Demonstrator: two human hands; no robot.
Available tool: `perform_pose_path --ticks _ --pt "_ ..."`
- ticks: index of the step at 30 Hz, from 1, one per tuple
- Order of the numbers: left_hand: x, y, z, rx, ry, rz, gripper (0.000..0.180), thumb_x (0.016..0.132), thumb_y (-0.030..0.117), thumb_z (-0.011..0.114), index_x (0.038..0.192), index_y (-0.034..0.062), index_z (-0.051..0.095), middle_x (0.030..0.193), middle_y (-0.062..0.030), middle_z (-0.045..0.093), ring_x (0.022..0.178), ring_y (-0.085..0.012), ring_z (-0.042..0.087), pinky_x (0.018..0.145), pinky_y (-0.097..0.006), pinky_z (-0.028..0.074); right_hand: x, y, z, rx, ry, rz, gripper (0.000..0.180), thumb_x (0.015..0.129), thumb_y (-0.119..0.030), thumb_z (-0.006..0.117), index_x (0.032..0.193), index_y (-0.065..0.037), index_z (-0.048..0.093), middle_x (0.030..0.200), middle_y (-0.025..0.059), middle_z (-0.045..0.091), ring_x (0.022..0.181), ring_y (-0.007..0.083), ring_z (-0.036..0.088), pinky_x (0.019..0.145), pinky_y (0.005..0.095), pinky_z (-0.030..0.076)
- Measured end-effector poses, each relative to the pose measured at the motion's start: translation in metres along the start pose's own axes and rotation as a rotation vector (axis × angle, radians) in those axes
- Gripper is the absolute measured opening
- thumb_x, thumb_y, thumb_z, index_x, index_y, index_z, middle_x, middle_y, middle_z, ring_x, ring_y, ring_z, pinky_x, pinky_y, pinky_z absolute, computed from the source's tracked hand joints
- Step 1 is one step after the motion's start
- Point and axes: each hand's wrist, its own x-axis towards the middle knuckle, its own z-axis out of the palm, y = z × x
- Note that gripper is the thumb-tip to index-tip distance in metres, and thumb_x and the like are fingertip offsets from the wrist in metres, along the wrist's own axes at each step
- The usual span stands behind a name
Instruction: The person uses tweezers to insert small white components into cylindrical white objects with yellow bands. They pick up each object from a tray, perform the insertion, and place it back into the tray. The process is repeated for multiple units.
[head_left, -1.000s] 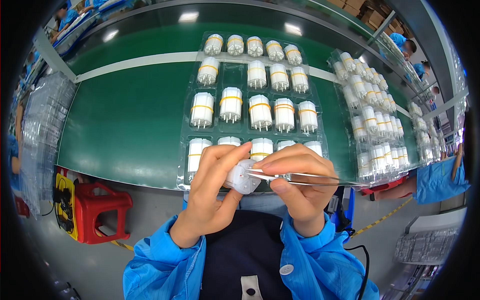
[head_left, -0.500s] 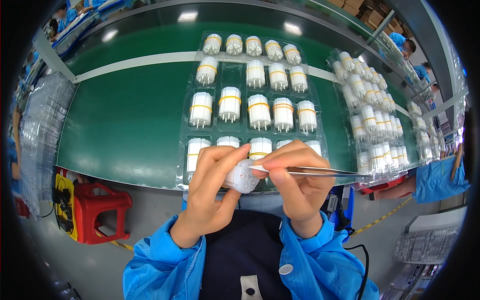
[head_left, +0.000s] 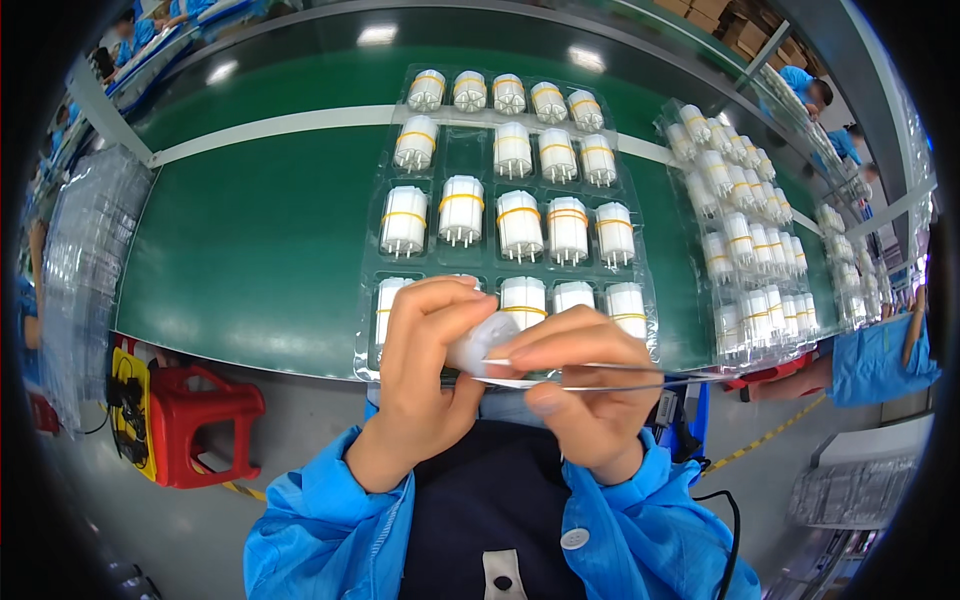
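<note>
My left hand [head_left: 415,385] is closed around a rounded white plastic plug unit [head_left: 480,345], which is blurred and partly hidden by my fingers. My right hand [head_left: 595,385] grips a pair of thin metal tweezers [head_left: 650,378] between thumb and fingers. Their two arms are spread, and the pale tips reach the near side of the unit; whether they touch it I cannot make out. Just beyond my hands lies a clear plastic tray [head_left: 463,152] with rows of white plug units [head_left: 520,225], pins showing, each banded with yellow or orange.
The trays rest on a green work surface [head_left: 250,240]. More filled trays [head_left: 740,235] stand to the right. Stacked clear trays [head_left: 95,260] are at the far left. A red stool [head_left: 205,420] stands below the left edge. Other people in blue work across the way.
My right hand has shifted slightly down and left. The tweezers' arms have spread apart and their tips sit lower on the unit, which has turned in my left hand.
</note>
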Motion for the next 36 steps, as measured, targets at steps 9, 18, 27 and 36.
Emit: perform_pose_path --ticks 9,18,27,36 --pt "-0.004 0.009 0.001 -0.191 -0.046 -0.146 0.063 0.068 -0.013 0.067 0.127 -0.0009 0.049 0.122 -0.0188 0.054 0.110 -0.0357 0.051 0.094 -0.042 0.042 -0.002 0.013 -0.003 0.200 0.174 0.052 0.015 0.087 -0.003 0.067 0.099 0.006 0.066 0.093 0.0177 0.069 0.086 0.0209 0.065 0.076 0.0303 0.052" --pt "-0.005 0.006 0.004 0.056 -0.027 0.016 0.055 0.074 -0.012 0.065 0.127 -0.0061 0.051 0.120 -0.0199 0.048 0.109 -0.0303 0.050 0.091 -0.037 0.044 -0.006 0.013 0.002 0.134 0.170 0.042 0.011 0.088 -0.001 0.065 0.096 0.005 0.066 0.093 0.0170 0.069 0.085 0.0200 0.065 0.074 0.0299 0.051" --pt "-0.007 0.004 0.006 0.100 0.033 0.043 0.057 0.070 -0.010 0.068 0.125 -0.0043 0.054 0.117 -0.0183 0.052 0.106 -0.0319 0.051 0.090 -0.038 0.043 -0.004 0.013 0.006 0.123 0.183 0.031 0.009 0.087 0.001 0.066 0.095 0.005 0.066 0.090 0.0156 0.069 0.083 0.0195 0.065 0.073 0.0295 0.052" --pt "-0.006 0.006 0.007 0.090 0.039 -0.001 0.068 0.059 -0.013 0.069 0.126 -0.0011 0.057 0.114 -0.0155 0.054 0.103 -0.0334 0.051 0.088 -0.040 0.041 -0.005 0.016 0.000 0.075 0.148 0.022 0.009 0.086 -0.001 0.068 0.093 0.004 0.067 0.088 0.0160 0.070 0.080 0.0205 0.067 0.071 0.0293 0.053"
